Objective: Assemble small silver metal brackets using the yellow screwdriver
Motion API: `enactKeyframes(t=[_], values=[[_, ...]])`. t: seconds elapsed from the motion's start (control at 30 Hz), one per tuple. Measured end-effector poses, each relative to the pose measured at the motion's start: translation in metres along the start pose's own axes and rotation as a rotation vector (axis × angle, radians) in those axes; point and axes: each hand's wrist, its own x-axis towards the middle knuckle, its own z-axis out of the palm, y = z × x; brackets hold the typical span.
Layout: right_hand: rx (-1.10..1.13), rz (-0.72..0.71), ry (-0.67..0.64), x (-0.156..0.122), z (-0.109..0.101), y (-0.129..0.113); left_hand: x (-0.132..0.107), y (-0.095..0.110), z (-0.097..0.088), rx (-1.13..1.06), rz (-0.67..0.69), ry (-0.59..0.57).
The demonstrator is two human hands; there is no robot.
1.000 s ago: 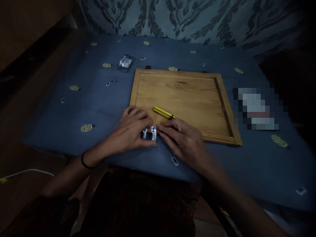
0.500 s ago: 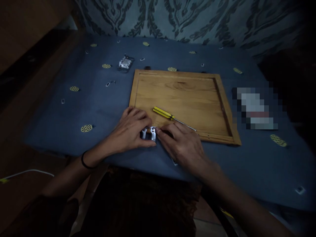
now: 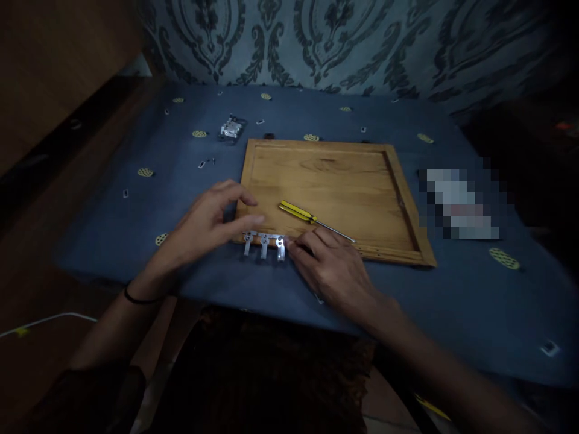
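Along the near edge of a shallow framed wooden panel [image 3: 328,181] lies a shiny metal hook rail [image 3: 264,244], with three prongs showing and pointing toward me. My right hand [image 3: 332,265] is closed at the rail's right end, thumb and forefinger pressed together on it; the hand hides any further part. My left hand [image 3: 215,217] is open just above the rail's left end, thumb and fingers apart with nothing between them. A screwdriver [image 3: 296,211] with a yellow and black handle rests on the panel, its shaft tip just beyond my right hand.
A small clear pack of metal pieces [image 3: 232,128] lies behind the panel's left corner. Tiny dark pieces [image 3: 213,161] sit on the blue patterned cloth [image 3: 104,241]. A blurred-out item [image 3: 461,205] is at the right. A patterned backrest [image 3: 339,45] rises behind.
My left hand has let go of the hook rail and drawn back up and left, its fingers spreading, which uncovers the left prongs. My right hand stays at the rail's right end.
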Motion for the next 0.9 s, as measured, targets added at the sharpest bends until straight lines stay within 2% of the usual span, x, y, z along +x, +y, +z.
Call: enactKeyframes(t=[0.1,0.17,0.23,0.37,0.47,0.6,0.9], values=[[0.007,0.010,0.031,-0.001,0.003,0.000,0.002,-0.011,-0.017,0.016,-0.059,0.065],[0.023,0.020,0.035,-0.003,0.004,0.000,0.001,-0.017,-0.019,0.017,-0.061,0.063],[0.051,0.022,0.038,-0.004,0.005,0.000,-0.001,-0.019,-0.014,0.014,-0.024,-0.002],[0.070,0.027,0.034,-0.005,0.005,0.000,-0.011,-0.014,0.007,0.076,0.121,-0.189],[0.073,0.031,0.015,-0.006,0.004,0.000,-0.017,-0.009,0.022,0.168,0.177,-0.255],[0.068,0.033,0.007,-0.007,0.004,0.000,-0.019,-0.007,0.029,0.234,0.199,-0.266],[0.046,0.026,0.054,-0.005,0.005,-0.002,-0.019,-0.009,0.034,0.254,0.139,-0.221]])
